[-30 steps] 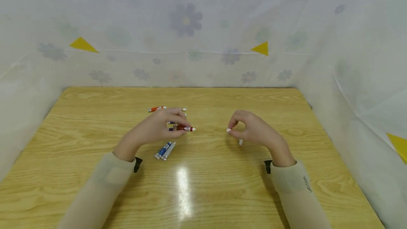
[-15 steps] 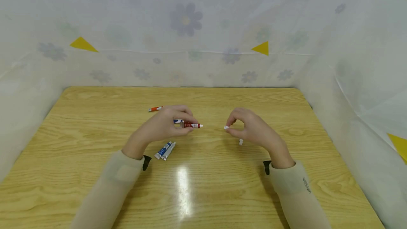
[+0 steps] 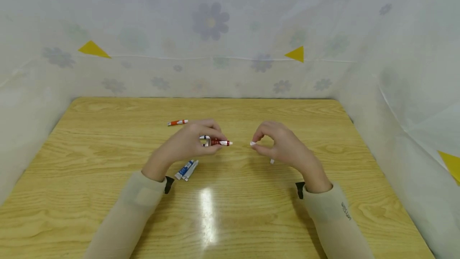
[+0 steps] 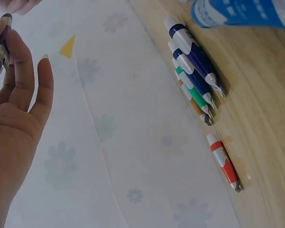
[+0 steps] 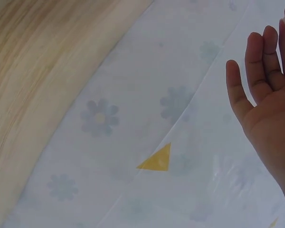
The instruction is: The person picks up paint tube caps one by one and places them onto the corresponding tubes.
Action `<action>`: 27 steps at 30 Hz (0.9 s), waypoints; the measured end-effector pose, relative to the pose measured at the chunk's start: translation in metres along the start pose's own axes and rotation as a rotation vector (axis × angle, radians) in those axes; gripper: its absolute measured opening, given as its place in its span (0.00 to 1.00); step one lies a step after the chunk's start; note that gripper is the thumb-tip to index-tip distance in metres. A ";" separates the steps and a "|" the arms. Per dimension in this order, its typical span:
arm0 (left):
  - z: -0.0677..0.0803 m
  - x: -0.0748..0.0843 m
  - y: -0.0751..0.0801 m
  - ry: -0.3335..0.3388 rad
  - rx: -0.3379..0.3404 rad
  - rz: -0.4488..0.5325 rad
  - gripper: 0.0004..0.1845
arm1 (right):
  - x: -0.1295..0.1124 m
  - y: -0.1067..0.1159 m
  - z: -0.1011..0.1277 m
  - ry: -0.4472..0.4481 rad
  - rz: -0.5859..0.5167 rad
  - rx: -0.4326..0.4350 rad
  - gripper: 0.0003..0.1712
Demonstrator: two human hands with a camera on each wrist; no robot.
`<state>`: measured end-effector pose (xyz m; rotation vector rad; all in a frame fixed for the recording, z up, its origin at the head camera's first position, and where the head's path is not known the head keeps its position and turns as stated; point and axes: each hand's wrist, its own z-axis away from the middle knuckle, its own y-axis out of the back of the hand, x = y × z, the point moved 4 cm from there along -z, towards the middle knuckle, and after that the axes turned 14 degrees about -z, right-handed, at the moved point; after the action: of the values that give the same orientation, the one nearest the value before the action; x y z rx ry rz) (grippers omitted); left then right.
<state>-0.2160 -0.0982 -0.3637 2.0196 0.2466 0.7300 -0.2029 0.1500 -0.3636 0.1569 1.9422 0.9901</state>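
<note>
Head view: gap between the hands has narrowed over the last second. Left hand (image 3: 188,141) has moved right with the dark red tube (image 3: 223,143); right hand (image 3: 282,145) has edged left with a small white cap (image 3: 252,143). Tube's white tip now faces the cap: near, not touching. Orange tube (image 3: 177,122) is now fully uncovered; blue tube (image 3: 185,169) and silver tube (image 3: 191,171) haven't moved.

Read: looks like lining up cap to tip, joint not made yet. Judgement only.

Grip: left thumb and fingers pinch the red tube, tip pointing at the other hand. Right thumb and finger pinch the cap; right wrist view cuts off those fingertips, so the head view carries that one. Both held things are between the hands, above the table (image 3: 244,219).

Count:
- tubes: 8. One red in hand, one orange, one blue, one silver, plus a row of four in left wrist view: two dark blue tubes (image 4: 194,52), one green tube (image 4: 193,86), one brown tube (image 4: 197,105). Assumes the blurred blue shape there is the same blue one.
- small white bits: 2, the held cap plus a white piece (image 3: 272,162) on the table.
- yellow triangles (image 3: 94,49), head view: 3.
</note>
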 end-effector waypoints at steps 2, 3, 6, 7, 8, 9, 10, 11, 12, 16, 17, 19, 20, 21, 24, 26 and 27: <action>-0.001 0.001 -0.001 -0.007 0.001 -0.011 0.07 | -0.002 -0.001 0.000 0.031 0.008 0.008 0.06; -0.001 0.002 -0.002 -0.011 0.000 -0.015 0.07 | -0.003 -0.001 0.000 0.044 0.011 0.011 0.06; -0.003 0.004 -0.003 -0.020 -0.004 -0.016 0.07 | -0.006 -0.002 0.000 0.071 0.032 0.021 0.07; -0.003 0.005 -0.004 -0.019 -0.006 -0.014 0.07 | -0.007 -0.003 0.000 0.080 0.037 0.023 0.07; -0.003 0.005 -0.004 -0.016 -0.011 -0.009 0.07 | -0.007 -0.004 -0.001 0.091 0.041 0.023 0.07; -0.003 0.006 -0.005 -0.012 -0.013 -0.006 0.07 | -0.008 -0.004 -0.001 0.100 0.046 0.025 0.07; -0.003 0.006 -0.005 -0.009 -0.016 -0.001 0.07 | -0.010 -0.004 -0.001 0.110 0.048 0.026 0.07; -0.003 0.005 -0.006 -0.005 -0.017 0.002 0.07 | -0.011 -0.005 -0.001 0.122 0.050 0.027 0.07; -0.003 0.005 -0.006 -0.003 -0.019 0.007 0.07 | -0.012 -0.006 -0.001 0.133 0.052 0.028 0.07; -0.003 0.004 -0.009 -0.011 -0.021 0.018 0.06 | -0.017 -0.007 -0.001 0.163 0.063 0.039 0.07; -0.004 0.004 -0.009 -0.015 -0.021 0.020 0.06 | -0.018 -0.007 -0.001 0.170 0.071 0.042 0.07; -0.004 0.004 -0.010 -0.025 -0.019 0.024 0.07 | -0.019 -0.008 -0.001 0.179 0.081 0.047 0.07; -0.005 0.005 -0.010 -0.025 -0.019 0.024 0.07 | -0.019 -0.008 -0.001 0.184 0.085 0.047 0.07; -0.005 0.005 -0.010 -0.027 -0.017 0.025 0.07 | -0.020 -0.009 -0.001 0.188 0.088 0.047 0.07; -0.005 0.008 -0.011 -0.032 -0.008 0.023 0.07 | -0.021 -0.011 -0.002 0.192 0.097 0.047 0.07; -0.006 0.009 -0.011 -0.037 0.002 0.018 0.07 | -0.022 -0.012 -0.003 0.194 0.098 0.049 0.07; -0.006 0.010 -0.011 -0.042 0.008 0.017 0.07 | -0.022 -0.013 -0.003 0.194 0.098 0.050 0.07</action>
<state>-0.2100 -0.0835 -0.3665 2.0448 0.2078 0.6974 -0.1890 0.1293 -0.3572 0.1923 2.1549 1.0541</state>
